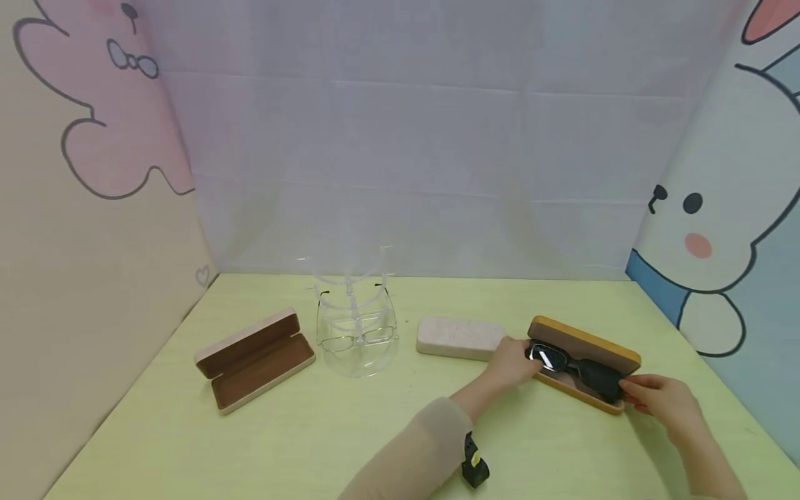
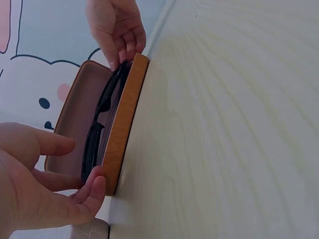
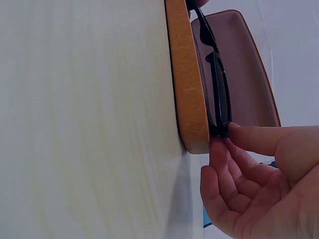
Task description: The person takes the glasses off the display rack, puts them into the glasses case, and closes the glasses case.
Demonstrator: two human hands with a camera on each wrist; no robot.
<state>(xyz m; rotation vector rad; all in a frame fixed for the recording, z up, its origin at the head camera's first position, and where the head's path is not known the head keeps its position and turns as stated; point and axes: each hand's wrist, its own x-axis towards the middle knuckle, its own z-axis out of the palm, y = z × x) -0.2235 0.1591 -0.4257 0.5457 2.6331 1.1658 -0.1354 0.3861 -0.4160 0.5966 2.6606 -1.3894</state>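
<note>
Black sunglasses (image 1: 578, 368) lie lengthwise in an open tan-orange glasses case (image 1: 584, 333), lenses up. My left hand (image 1: 511, 361) is at the case's left end. In the left wrist view its thumb stands straight and apart, and its fingers (image 2: 60, 181) touch the end of the sunglasses (image 2: 92, 149) and the case rim. At the opposite end my right hand (image 1: 671, 403) pinches the corner of the sunglasses. The right wrist view shows the thumb (image 3: 254, 137) on the frame (image 3: 219, 89), with the forefinger beneath it by the case end (image 3: 192, 114).
A closed pale case (image 1: 459, 333) lies just left of my left hand. Further left, a clear display stand (image 1: 356, 364) carries thin-framed eyeglasses (image 1: 378, 335). An open case with brown lining (image 1: 265, 371) lies at the table's left. Printed cloth walls (image 1: 425, 173) enclose the table.
</note>
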